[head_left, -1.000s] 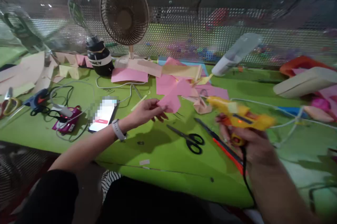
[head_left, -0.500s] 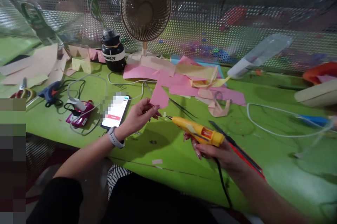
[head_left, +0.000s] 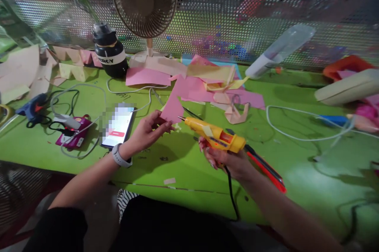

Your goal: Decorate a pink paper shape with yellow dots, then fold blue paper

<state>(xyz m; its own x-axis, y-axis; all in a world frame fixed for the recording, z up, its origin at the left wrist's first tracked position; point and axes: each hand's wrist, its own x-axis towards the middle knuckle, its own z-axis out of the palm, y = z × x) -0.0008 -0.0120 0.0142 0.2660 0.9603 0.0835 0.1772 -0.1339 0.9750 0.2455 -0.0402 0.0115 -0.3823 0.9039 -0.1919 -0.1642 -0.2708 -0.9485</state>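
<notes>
Between the thumb and fingers of my left hand (head_left: 152, 127) is a folded piece of pink paper (head_left: 173, 106), held up over the table. My right hand (head_left: 226, 157) is wrapped around a yellow hot glue gun (head_left: 216, 135), its nozzle pointing left, close to the lower right edge of the pink paper. I cannot tell whether the nozzle touches it. A black cord hangs from the gun's handle. Beyond the gun lies a folded peach paper piece (head_left: 237, 113). A red and black box cutter (head_left: 266, 169) lies beside my right wrist.
On the green table (head_left: 189, 212), a phone (head_left: 118, 125) and a purple power strip (head_left: 74, 133) with cables lie left. A black bottle (head_left: 109, 52) and a fan (head_left: 145, 3) stand at the back. A blue glue gun (head_left: 32, 110) is far left; a white cable (head_left: 296, 137) loops at right.
The glue gun's nozzle has come up to the pink paper's lower edge, closing the gap. The camera view has shifted, so the table's things appear further left.
</notes>
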